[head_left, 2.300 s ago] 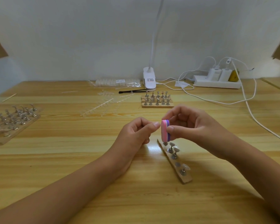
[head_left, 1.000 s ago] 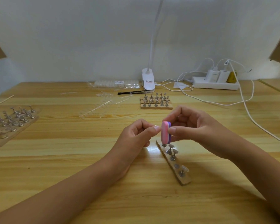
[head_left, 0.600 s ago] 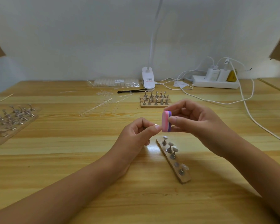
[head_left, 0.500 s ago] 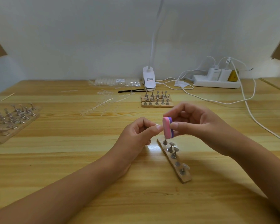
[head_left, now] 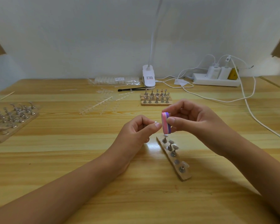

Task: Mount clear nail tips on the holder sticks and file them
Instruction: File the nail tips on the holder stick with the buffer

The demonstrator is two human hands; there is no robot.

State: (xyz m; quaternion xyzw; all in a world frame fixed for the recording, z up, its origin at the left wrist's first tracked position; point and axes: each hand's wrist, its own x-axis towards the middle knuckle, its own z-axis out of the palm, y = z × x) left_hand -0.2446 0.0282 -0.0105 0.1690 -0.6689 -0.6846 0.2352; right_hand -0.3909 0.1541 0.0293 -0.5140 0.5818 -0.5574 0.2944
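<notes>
Pale wooden worktop (head_left: 71,159) against a white wall (head_left: 87,38). Centre frame, one holder strip (head_left: 172,159) carries four sticks (head_left: 169,147). Above it the right hand (head_left: 196,125) pinches one pink-purple file block (head_left: 165,123); the left hand (head_left: 136,133) pinches a clear nail tip (head_left: 155,122) beside it.

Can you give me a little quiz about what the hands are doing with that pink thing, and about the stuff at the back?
1. Which hand holds the pink file block? A) the left hand B) the right hand C) neither
2. True or false: the left hand is open and flat.
3. What white thing with plugs in it sits far back on the right?

Key
1. B. Its thumb and fingers pinch the block.
2. False. Its thumb and finger pinch a tiny clear piece beside the block.
3. The power strip.
</notes>
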